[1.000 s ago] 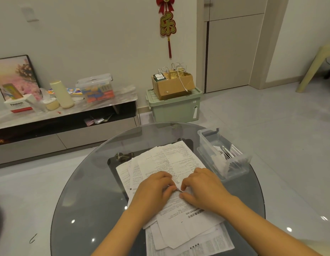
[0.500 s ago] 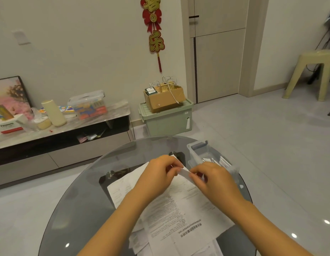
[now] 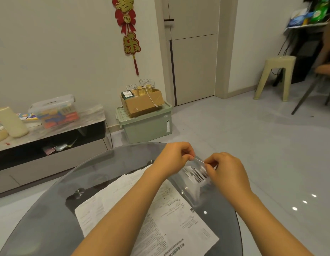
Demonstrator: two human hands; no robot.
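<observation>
In the middle of the frame, a little right of centre, both hands are raised above the far edge of the round glass table (image 3: pixel 49 209). Between them is a thin pale slip (image 3: pixel 198 160), seen almost edge-on (too narrow and blurred to say what it is made of). The left hand (image 3: pixel 176 157) pinches its left end between thumb and curled fingers, and the right hand (image 3: pixel 223 169) pinches the other end in the same way.

Just below the slip is a clear plastic bin (image 3: pixel 197 197) of white packets (image 3: pixel 196 175), and the right hand hides much of it. Printed sheets (image 3: pixel 169 218) lie spread over the lower centre of the table, with the left forearm crossing above them.

Further back, at centre, a cardboard box (image 3: pixel 142 104) of cables sits on a green storage crate (image 3: pixel 147 126). A low cabinet (image 3: pixel 49 145) at left carries a clear lidded container (image 3: pixel 53 111). A red hanging ornament (image 3: pixel 128 34) is on the wall at top centre, and a beige stool (image 3: pixel 276 76) stands at upper right.
</observation>
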